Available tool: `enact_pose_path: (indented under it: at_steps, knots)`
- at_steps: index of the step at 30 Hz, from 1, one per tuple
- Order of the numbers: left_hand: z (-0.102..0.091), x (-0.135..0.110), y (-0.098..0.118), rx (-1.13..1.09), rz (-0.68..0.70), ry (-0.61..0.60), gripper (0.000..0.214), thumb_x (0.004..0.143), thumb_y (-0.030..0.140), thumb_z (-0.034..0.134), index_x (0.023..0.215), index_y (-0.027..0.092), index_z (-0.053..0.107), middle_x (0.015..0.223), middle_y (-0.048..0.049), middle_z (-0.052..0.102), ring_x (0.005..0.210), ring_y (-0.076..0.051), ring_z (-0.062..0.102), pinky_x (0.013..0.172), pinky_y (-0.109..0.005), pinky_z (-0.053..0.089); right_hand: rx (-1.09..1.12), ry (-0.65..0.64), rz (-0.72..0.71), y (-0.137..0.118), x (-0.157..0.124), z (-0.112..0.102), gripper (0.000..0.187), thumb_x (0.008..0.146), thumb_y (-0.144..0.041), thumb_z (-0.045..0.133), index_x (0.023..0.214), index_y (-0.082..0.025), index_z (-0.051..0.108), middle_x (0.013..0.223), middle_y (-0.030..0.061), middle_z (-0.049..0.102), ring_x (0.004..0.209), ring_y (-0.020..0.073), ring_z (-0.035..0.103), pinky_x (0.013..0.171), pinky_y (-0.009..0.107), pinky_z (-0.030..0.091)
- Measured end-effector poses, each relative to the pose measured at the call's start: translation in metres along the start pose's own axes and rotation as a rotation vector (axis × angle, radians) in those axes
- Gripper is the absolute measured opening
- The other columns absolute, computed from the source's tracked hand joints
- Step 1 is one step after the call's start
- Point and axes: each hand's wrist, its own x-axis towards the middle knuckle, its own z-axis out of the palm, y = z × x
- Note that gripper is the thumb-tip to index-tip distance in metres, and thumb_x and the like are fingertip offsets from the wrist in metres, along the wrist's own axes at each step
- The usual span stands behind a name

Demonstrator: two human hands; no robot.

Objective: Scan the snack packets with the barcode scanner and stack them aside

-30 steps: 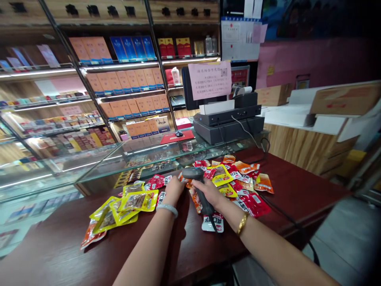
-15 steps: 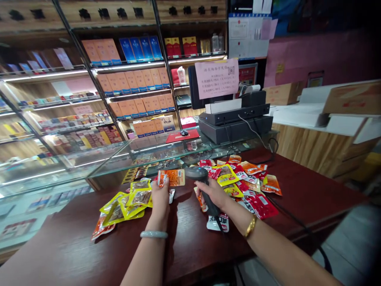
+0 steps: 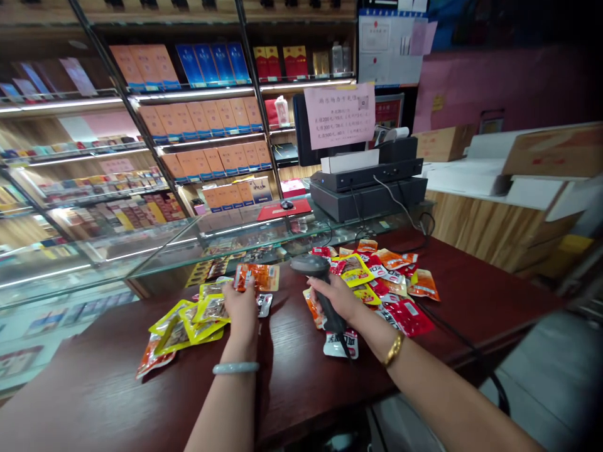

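Note:
My left hand (image 3: 241,306) is closed on an orange snack packet (image 3: 266,276), at the right edge of a pile of yellow snack packets (image 3: 181,329). A white-and-black packet (image 3: 264,305) lies just right of that hand. In my right hand (image 3: 340,297) is a black barcode scanner (image 3: 311,266), fingers wrapped round its handle and its head turned toward the left. Behind and right of the scanner spreads a larger heap of red, yellow and orange packets (image 3: 409,318). Below the scanner handle a white packet (image 3: 341,345) rests on the table.
A dark red wooden table (image 3: 301,389) carries the packets. At the back stands a cash register (image 3: 367,198) with a monitor, beside a red mat (image 3: 285,209) with a mouse. A glass counter (image 3: 164,248) runs left. The scanner's cable (image 3: 464,339) crosses the right side.
My left hand has moved left with the orange packet, closer to the yellow pile. The right hand still holds the scanner in about the same place. The view has shifted slightly.

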Motion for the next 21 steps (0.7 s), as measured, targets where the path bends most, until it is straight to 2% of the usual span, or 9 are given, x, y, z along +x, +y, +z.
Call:
enact_pose_path:
  at_steps: [2,4,7,9,12,15,17,19,21]
  knots:
    - [-0.006,-0.004,0.009,0.139,0.053,0.089,0.047,0.098,0.025,0.093,0.140,0.021,0.071,0.146,-0.0200,0.081,0.153,-0.045,0.073,0.144,-0.072,0.051,0.017,0.048,-0.002,-0.004,0.000,-0.002,0.060,0.065,-0.085,0.110,0.068,-0.037,0.074,0.061,0.0000,0.075,0.045,0.0187,0.056,0.042,0.033,0.045]
    - [-0.005,-0.016,0.019,0.309,0.193,0.050,0.049,0.103,0.025,0.092,0.148,0.018,0.074,0.163,-0.0254,0.078,0.167,-0.046,0.067,0.149,-0.070,0.047,0.024,0.093,-0.006,-0.009,-0.001,-0.003,0.059,0.065,-0.084,0.110,0.069,-0.036,0.075,0.062,-0.0012,0.075,0.045,0.0174,0.057,0.043,0.033,0.048]
    - [0.008,-0.042,0.028,0.530,0.410,-0.301,0.026,0.111,0.028,0.088,0.136,0.021,0.087,0.151,-0.0225,0.087,0.157,-0.043,0.076,0.143,-0.060,0.055,0.007,0.120,-0.016,-0.014,-0.003,-0.003,0.060,0.069,-0.083,0.107,0.071,-0.033,0.074,0.063,-0.0034,0.075,0.046,0.0160,0.061,0.045,0.030,0.051]
    - [0.019,-0.058,0.026,0.620,0.459,-0.536,0.016,0.111,0.031,0.090,0.126,0.025,0.093,0.145,-0.0207,0.090,0.152,-0.043,0.078,0.137,-0.055,0.058,-0.011,0.116,-0.018,-0.017,-0.006,-0.003,0.063,0.072,-0.084,0.106,0.072,-0.030,0.074,0.063,-0.0041,0.075,0.046,0.0142,0.062,0.046,0.028,0.050]
    - [0.033,-0.068,0.018,0.581,0.428,-0.706,0.010,0.103,0.033,0.100,0.106,0.029,0.093,0.134,-0.0191,0.090,0.148,-0.045,0.079,0.130,-0.056,0.059,-0.026,0.097,-0.013,-0.019,-0.008,-0.002,0.068,0.073,-0.086,0.106,0.069,-0.027,0.073,0.059,-0.0046,0.072,0.046,0.0124,0.061,0.046,0.026,0.048]
    - [0.040,-0.068,0.012,0.345,0.292,-0.716,0.037,0.078,0.022,0.112,0.079,0.030,0.076,0.103,-0.0128,0.082,0.129,-0.045,0.081,0.122,-0.052,0.058,-0.039,0.084,-0.003,-0.019,-0.008,-0.002,0.070,0.073,-0.088,0.106,0.068,-0.026,0.072,0.055,-0.0051,0.069,0.046,0.0129,0.060,0.046,0.026,0.048]
    - [0.042,-0.068,0.011,0.241,0.207,-0.702,0.050,0.068,0.012,0.110,0.068,0.031,0.064,0.084,-0.0062,0.072,0.106,-0.038,0.078,0.106,-0.044,0.057,-0.045,0.081,0.001,-0.019,-0.008,-0.002,0.071,0.072,-0.089,0.106,0.067,-0.026,0.072,0.055,-0.0046,0.070,0.045,0.0136,0.060,0.045,0.026,0.049]
    - [0.043,-0.067,0.012,0.195,0.165,-0.694,0.050,0.069,0.009,0.102,0.064,0.032,0.058,0.073,-0.0016,0.066,0.085,-0.031,0.068,0.088,-0.037,0.050,-0.051,0.081,0.006,-0.017,-0.007,-0.001,0.072,0.070,-0.090,0.106,0.066,-0.027,0.071,0.055,-0.0040,0.070,0.045,0.0144,0.061,0.045,0.027,0.049]
    - [0.040,-0.063,0.014,0.163,0.139,-0.664,0.047,0.074,0.009,0.094,0.064,0.033,0.055,0.066,0.0010,0.061,0.074,-0.027,0.057,0.078,-0.034,0.041,-0.053,0.085,0.005,-0.016,-0.006,-0.001,0.072,0.070,-0.091,0.105,0.066,-0.028,0.070,0.055,-0.0038,0.070,0.044,0.0149,0.060,0.045,0.028,0.050]
